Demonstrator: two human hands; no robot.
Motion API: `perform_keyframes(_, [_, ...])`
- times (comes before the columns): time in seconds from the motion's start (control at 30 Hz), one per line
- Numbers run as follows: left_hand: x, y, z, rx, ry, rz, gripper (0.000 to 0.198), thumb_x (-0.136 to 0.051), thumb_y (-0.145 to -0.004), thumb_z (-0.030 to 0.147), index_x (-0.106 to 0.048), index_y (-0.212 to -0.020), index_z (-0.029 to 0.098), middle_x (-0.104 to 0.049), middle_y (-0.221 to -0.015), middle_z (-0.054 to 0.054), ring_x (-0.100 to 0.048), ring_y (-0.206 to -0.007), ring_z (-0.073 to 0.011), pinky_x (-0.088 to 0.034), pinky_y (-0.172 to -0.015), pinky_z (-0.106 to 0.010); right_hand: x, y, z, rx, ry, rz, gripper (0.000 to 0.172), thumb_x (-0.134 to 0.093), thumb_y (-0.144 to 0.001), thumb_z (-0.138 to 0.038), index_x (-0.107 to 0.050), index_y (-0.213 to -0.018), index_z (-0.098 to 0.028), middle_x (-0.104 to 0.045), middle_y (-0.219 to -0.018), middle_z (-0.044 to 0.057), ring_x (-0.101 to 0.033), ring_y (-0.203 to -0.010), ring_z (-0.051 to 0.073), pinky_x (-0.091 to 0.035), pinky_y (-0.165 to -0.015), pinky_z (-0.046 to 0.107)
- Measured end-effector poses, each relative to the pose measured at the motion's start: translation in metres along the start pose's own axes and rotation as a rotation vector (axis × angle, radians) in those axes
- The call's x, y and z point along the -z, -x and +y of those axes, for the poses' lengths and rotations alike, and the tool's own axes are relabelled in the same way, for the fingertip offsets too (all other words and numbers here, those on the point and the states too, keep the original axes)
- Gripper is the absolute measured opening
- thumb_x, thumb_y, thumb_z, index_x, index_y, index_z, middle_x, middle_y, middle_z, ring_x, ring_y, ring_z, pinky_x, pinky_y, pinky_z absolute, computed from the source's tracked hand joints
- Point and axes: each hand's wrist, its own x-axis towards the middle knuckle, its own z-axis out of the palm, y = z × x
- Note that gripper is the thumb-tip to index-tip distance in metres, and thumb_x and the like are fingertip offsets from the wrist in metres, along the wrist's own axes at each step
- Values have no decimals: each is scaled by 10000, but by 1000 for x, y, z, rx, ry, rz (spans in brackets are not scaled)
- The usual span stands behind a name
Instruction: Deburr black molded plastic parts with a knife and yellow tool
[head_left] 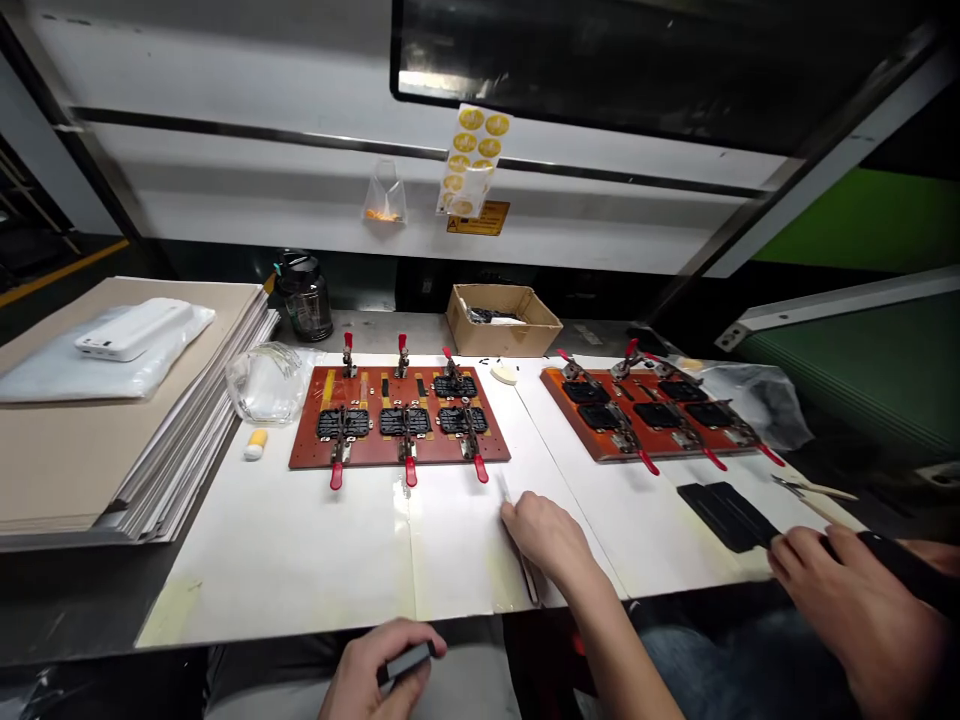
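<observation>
My left hand is low at the front edge, over my lap. Its fingers are closed round a small dark grey block. My right hand rests on the white sheet, knuckles up and fingers bent down over a thin metal strip that runs under the palm. Just beyond it lies a red-brown fixture board with three black parts held by red-handled toggle clamps. A second such board sits further right.
Another person's hand reaches in from the right, next to flat black pieces. A stack of cardboard sheets fills the left, with a white device on a bag. At the back stand a dark jar and an open carton.
</observation>
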Motion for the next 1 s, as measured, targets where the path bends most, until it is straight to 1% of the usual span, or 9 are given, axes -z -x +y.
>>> perform_keyframes(0.1, [8, 5, 16, -54, 11, 207, 363, -531, -929, 538, -737, -1016, 253, -736, -1113, -58, -638, -1125, -255, -478, -940, -281, 6, 23, 6, 25, -107, -4, 351, -285, -1015, -322, -582, -921, -161, -682, -903, 154, -669, -893, 292, -463, -774, 372])
perform_keyframes(0.17, [14, 8, 22, -81, 39, 305, 331, -532, -945, 508, -721, -1051, 258, -724, -1146, -45, -620, -1156, -238, -461, -955, -268, 7, 42, 3, 161, -466, -95, 348, -281, -1043, -410, -545, -957, -199, -660, -953, 96, -656, -914, 245, -474, -810, 343])
perform_keyframes(0.27, [20, 9, 22, -122, 50, 376, 273, -536, -962, 447, -703, -1066, 259, -713, -1166, -38, -614, -1156, -221, -451, -966, -270, -2, 70, -16, 416, -1119, -437, 299, -439, -1023, -501, -542, -999, -221, -581, -914, 20, -607, -868, 176, -458, -810, 283])
perform_keyframes(0.33, [24, 9, 20, -141, 40, 399, 250, -529, -972, 417, -697, -1059, 253, -712, -1159, -39, -620, -1138, -213, -450, -970, -279, -13, 89, -36, 476, -1265, -656, 317, -463, -1017, -518, -555, -1012, -215, -488, -802, -19, -516, -708, 129, -420, -686, 242])
perform_keyframes(0.37, [26, 9, 18, -153, 32, 409, 242, -526, -976, 404, -694, -1057, 250, -712, -1151, -39, -625, -1125, -209, -448, -974, -284, -19, 98, -46, 495, -1248, -701, 348, -436, -1026, -530, -563, -989, -208, -446, -757, -30, -455, -649, 117, -382, -630, 231])
perform_keyframes(0.43, [30, 11, 16, -181, 15, 423, 228, -518, -983, 372, -685, -1078, 250, -712, -1141, -35, -635, -1095, -200, -457, -962, -286, -33, 116, -66, 569, -1072, -647, 421, -385, -1041, -550, -560, -895, -197, -426, -715, -31, -402, -614, 115, -325, -590, 234])
perform_keyframes(0.53, [36, 16, 14, -225, 2, 434, 229, -500, -992, 298, -669, -1141, 259, -700, -1167, -31, -639, -1095, -185, -475, -950, -281, -52, 138, -91, 756, -748, -393, 453, -346, -1061, -512, -514, -785, -195, -505, -704, -7, -460, -645, 134, -302, -609, 253])
perform_keyframes(0.7, [43, 22, 11, -277, 31, 459, 308, -503, -989, 219, -651, -1256, 253, -651, -1316, -55, -603, -1216, -179, -458, -1060, -298, -70, 153, -111, 888, -554, -193, 415, -282, -1079, -429, -490, -794, -210, -569, -721, 2, -502, -589, 141, -281, -567, 267])
perform_keyframes(1.0, [45, 21, 8, -232, 89, 429, 314, -512, -1001, 258, -657, -1279, 244, -665, -1263, -67, -623, -1166, -181, -477, -1024, -300, -68, 153, -116, 903, -523, -159, 377, -299, -1082, -389, -519, -827, -219, -617, -738, -7, -534, -587, 144, -310, -565, 254])
